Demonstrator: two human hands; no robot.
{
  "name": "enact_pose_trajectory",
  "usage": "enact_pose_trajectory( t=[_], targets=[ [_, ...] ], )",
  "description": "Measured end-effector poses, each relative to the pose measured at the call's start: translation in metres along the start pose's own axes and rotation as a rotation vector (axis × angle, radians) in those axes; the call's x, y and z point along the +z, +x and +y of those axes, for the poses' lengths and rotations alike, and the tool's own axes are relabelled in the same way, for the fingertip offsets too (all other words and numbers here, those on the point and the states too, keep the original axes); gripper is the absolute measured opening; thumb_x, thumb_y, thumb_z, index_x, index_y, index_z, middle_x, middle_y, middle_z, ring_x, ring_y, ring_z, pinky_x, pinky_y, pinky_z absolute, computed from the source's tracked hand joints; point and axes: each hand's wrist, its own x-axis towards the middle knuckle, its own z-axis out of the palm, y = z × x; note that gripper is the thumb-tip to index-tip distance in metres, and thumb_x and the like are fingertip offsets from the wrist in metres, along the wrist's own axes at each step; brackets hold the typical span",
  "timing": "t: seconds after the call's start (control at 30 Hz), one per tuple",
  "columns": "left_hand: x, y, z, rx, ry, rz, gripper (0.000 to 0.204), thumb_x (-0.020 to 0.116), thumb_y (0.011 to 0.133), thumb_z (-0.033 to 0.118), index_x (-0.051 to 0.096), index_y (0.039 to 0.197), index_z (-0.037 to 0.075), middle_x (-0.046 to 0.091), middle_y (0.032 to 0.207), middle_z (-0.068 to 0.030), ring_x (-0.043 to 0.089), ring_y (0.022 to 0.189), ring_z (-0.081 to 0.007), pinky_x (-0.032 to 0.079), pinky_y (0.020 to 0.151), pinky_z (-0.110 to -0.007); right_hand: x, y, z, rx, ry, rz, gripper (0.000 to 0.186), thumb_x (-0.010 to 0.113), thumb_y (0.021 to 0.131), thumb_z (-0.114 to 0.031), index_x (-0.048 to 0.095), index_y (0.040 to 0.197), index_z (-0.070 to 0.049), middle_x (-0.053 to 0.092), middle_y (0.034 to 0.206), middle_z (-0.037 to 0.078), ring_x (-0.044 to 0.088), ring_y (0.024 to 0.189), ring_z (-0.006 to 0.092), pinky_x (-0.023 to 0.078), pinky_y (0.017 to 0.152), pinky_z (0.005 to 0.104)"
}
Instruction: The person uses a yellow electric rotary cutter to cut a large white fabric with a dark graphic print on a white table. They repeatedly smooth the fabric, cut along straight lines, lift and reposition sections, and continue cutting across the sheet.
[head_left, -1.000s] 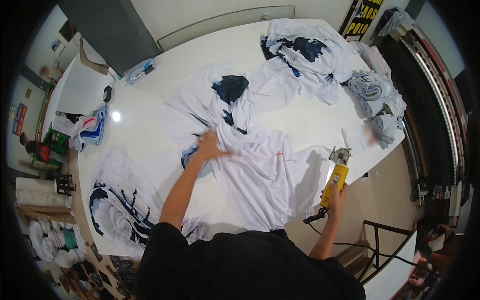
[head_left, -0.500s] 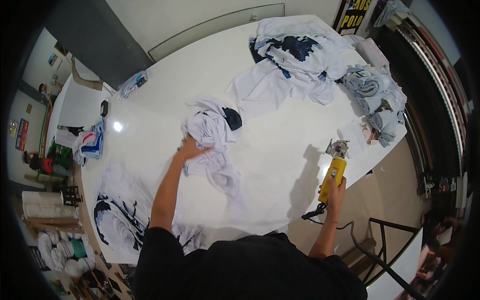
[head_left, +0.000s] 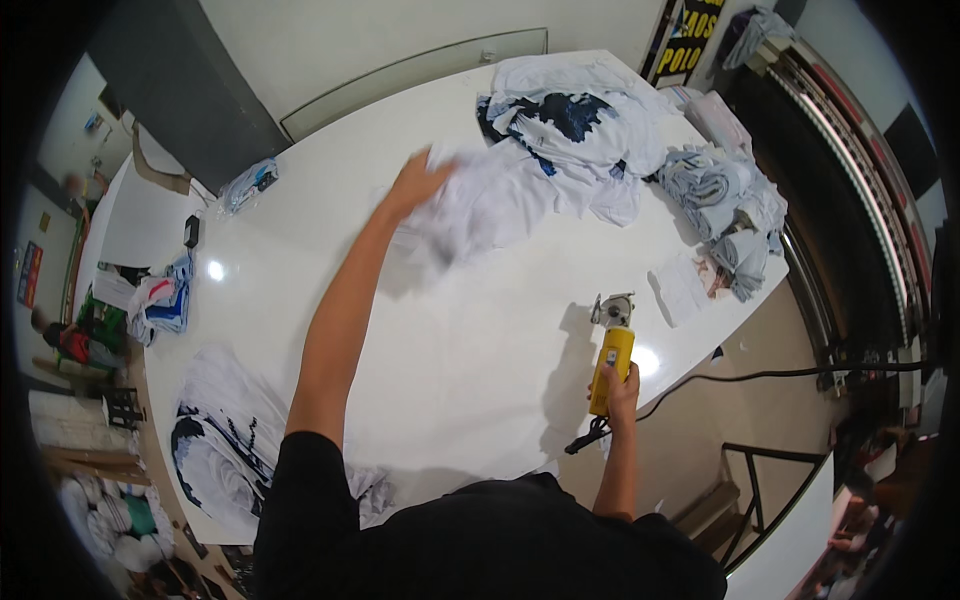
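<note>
My right hand (head_left: 617,395) is wrapped round the yellow body of a handheld electric rotary fabric cutter (head_left: 612,352). Its metal blade head points away from me, above the right side of the table, and a black cord leaves its lower end. Far out over the table, my left hand (head_left: 420,182) is at the left edge of a bunched white cloth (head_left: 480,205). Motion smears both the cloth and my fingers, so their grip does not show. Just beyond lies a heap of white fabric with dark blue print (head_left: 570,120).
Rolled pale-blue fabric bundles (head_left: 715,190) lie at the table's right edge. More white and navy fabric (head_left: 225,430) is piled at the near left. Folded garments (head_left: 165,295) sit at the left edge. The cutter's black cord (head_left: 760,377) runs off to the right.
My left hand has moved away from me across the table, and the bunched white cloth has shifted with it toward the far heap. The cutter stays in my right hand.
</note>
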Motion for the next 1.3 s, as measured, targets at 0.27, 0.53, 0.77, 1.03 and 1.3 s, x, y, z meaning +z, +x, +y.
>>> enact_pose_trajectory(
  t=[0.27,0.53,0.77,1.03,1.3],
  targets=[
    [-0.041,-0.066,0.096,0.578,-0.088,0.536,0.103,0.074,0.093,0.032,0.002,0.164,0.009,0.015,0.168,-0.0207,0.030,0.152,-0.0335,0.031,0.120,-0.045,0.017,-0.012,0.024,0.045,0.019,-0.108,0.039,0.066,0.095,-0.018,0.040,0.119,-0.002,0.061,0.084,0.013,0.065,0.060,0.0212,0.055,0.047,0.0343],
    [-0.009,-0.414,-0.195,-0.484,0.681,0.492,0.116,0.081,0.079,0.049,0.010,0.165,0.018,0.016,0.166,-0.0268,0.032,0.146,-0.0475,0.035,0.111,-0.061,0.043,-0.006,0.068,0.045,-0.029,-0.202,0.042,0.067,0.096,-0.023,0.041,0.120,-0.002,0.061,0.086,0.014,0.065,0.060,0.0212,0.054,0.047,0.0350],
    [0.082,-0.618,-0.239,-1.124,0.533,0.545,0.104,0.080,0.071,0.060,0.034,0.155,0.020,0.031,0.155,-0.0261,0.033,0.141,-0.0492,0.034,0.099,-0.076,0.034,0.048,0.079,-0.175,-0.619,-0.065,0.063,0.061,0.095,-0.052,0.050,0.119,0.005,0.063,0.106,0.022,0.067,0.087,0.0358,0.060,0.068,0.0445],
    [0.076,-0.500,-0.300,-0.607,0.315,0.846,0.055,0.064,0.093,0.025,0.050,0.133,-0.009,0.058,0.122,-0.0326,0.056,0.120,-0.0473,0.044,0.104,-0.051,0.095,0.042,0.042,-0.671,-1.388,0.063,0.072,0.060,0.097,-0.048,0.041,0.139,0.007,0.056,0.133,0.028,0.059,0.121,0.0369,0.053,0.094,0.0464],
    [0.052,-0.365,-0.104,0.187,-0.245,0.436,0.058,0.063,0.099,0.034,0.047,0.132,-0.011,0.056,0.125,-0.0335,0.055,0.121,-0.0447,0.043,0.104,-0.047,0.257,-0.124,0.058,-0.365,-0.649,-1.074,0.086,0.072,0.094,-0.025,0.019,0.159,-0.003,0.037,0.157,0.016,0.041,0.142,0.0311,0.042,0.112,0.0417]
  ],
)
